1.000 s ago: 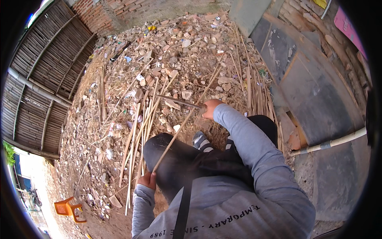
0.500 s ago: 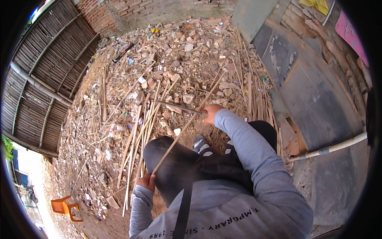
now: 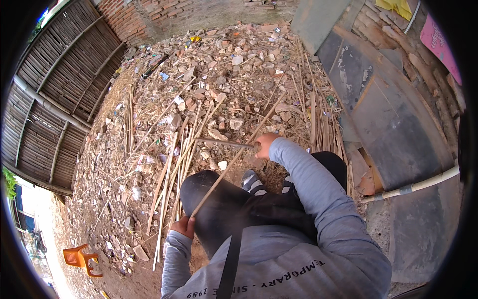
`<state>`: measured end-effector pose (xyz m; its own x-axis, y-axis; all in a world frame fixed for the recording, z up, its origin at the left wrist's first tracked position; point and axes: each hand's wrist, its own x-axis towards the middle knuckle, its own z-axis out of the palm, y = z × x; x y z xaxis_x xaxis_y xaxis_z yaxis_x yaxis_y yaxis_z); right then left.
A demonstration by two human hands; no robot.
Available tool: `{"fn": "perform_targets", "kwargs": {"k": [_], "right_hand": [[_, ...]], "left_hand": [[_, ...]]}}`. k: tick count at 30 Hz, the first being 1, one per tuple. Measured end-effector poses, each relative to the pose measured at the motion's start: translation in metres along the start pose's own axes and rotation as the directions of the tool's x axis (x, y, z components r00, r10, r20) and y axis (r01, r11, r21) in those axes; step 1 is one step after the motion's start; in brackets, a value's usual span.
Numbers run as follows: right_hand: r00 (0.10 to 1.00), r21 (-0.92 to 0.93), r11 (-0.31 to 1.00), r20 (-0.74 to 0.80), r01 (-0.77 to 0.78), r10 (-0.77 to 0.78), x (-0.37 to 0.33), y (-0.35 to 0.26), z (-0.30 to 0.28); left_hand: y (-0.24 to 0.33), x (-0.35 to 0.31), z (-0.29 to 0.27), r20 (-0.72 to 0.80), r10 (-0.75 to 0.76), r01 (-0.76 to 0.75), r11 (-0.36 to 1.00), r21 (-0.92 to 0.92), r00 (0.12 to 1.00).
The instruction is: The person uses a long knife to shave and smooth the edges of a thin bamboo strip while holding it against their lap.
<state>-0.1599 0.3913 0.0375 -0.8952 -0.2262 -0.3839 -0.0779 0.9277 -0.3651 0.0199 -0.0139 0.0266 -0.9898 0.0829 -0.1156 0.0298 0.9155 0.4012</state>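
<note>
My left hand (image 3: 183, 226) is closed round the near end of a long, thin bamboo strip (image 3: 215, 185). The strip slants over my left knee, up and away to the right. In my right hand (image 3: 267, 144) is the handle of a long-bladed knife (image 3: 224, 143), fingers wrapped round it. Its dark blade points left and crosses the strip just beside that hand; whether the edge touches the strip I cannot tell. Left of my knee lies a loose pile of split bamboo strips (image 3: 172, 179).
Stones and litter cover the ground. More strips (image 3: 324, 124) lie by dark panels (image 3: 393, 134) on the right, and a narrow bundle (image 3: 130, 119) at the left. A bamboo fence (image 3: 55, 84), a brick wall (image 3: 164, 15) and an orange plastic chair (image 3: 79, 256) stand around.
The knife's blade tip has swung nearer to me, so the blade lies more level. My right hand has shifted slightly; my left hand has stayed put on the strip.
</note>
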Motion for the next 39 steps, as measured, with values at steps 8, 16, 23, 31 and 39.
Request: {"fn": "perform_targets", "kwargs": {"k": [8, 16, 23, 31, 39], "right_hand": [[0.999, 0.036, 0.998, -0.004, -0.044, 0.044, -0.005, -0.004, -0.007], [1.0, 0.022, 0.999, -0.013, 0.023, -0.022, -0.012, -0.008, -0.008], [1.0, 0.056, 0.998, -0.007, -0.025, 0.025, -0.01, -0.007, -0.008], [0.996, -0.03, 0.998, -0.066, 0.054, -0.056, -0.005, -0.003, 0.004], [0.99, 0.007, 0.996, -0.111, 0.085, -0.084, -0.007, -0.007, 0.002]], "left_hand": [[0.004, 0.0, -0.004, 0.023, -0.013, 0.013, 1.0, 0.005, 1.0], [0.0, 0.0, 0.0, 0.007, 0.017, -0.017, 1.0, -0.011, 1.0], [-0.003, 0.002, 0.003, 0.012, 0.002, -0.002, 1.0, 0.017, 1.0], [0.0, 0.003, 0.001, 0.004, 0.022, -0.022, 1.0, 0.009, 1.0], [0.001, 0.002, 0.003, 0.009, -0.007, 0.007, 0.999, -0.031, 1.0]]}}
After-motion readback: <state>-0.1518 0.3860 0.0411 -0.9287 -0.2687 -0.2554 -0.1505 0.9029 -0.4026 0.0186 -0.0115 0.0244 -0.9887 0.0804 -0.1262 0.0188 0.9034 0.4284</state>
